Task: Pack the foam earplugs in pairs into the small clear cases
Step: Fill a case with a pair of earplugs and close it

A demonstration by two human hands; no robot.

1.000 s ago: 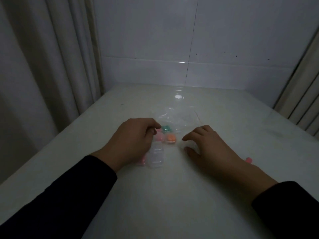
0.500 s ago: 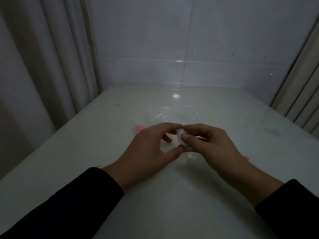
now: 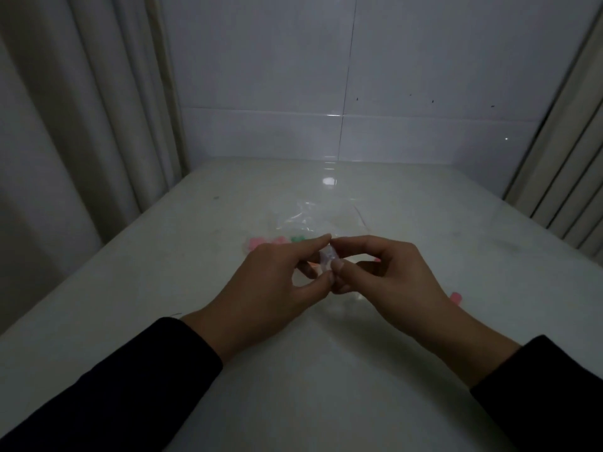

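Clear plastic, small and faintly glinting, marks the one case [image 3: 327,257] in play: it sits between the two hands above the middle of the table [image 3: 293,370], raised off the surface. The left hand [image 3: 270,285] pinches it from the left, forefinger on its far top edge and thumb under its near edge. The right hand [image 3: 388,275] pinches it from the right with thumb and forefinger curled close around it. Both grips are narrow and closed on the case; whether its lid is open cannot be told in the dim light.

Beyond the left hand lie two pink earplugs [image 3: 266,242], side by side, and one green earplug [image 3: 297,238] just right of them. A single pink earplug [image 3: 456,296] lies apart, near the right wrist. A crumpled clear plastic bag [image 3: 313,216] rests just beyond the hands. Something orange shows faintly behind the fingers, too hidden to name.

The pale table runs wide to the near side and to the right. Its left edge meets a curtain [image 3: 81,125], its far edge a tiled wall [image 3: 359,76], and its right far corner another curtain [image 3: 561,164].
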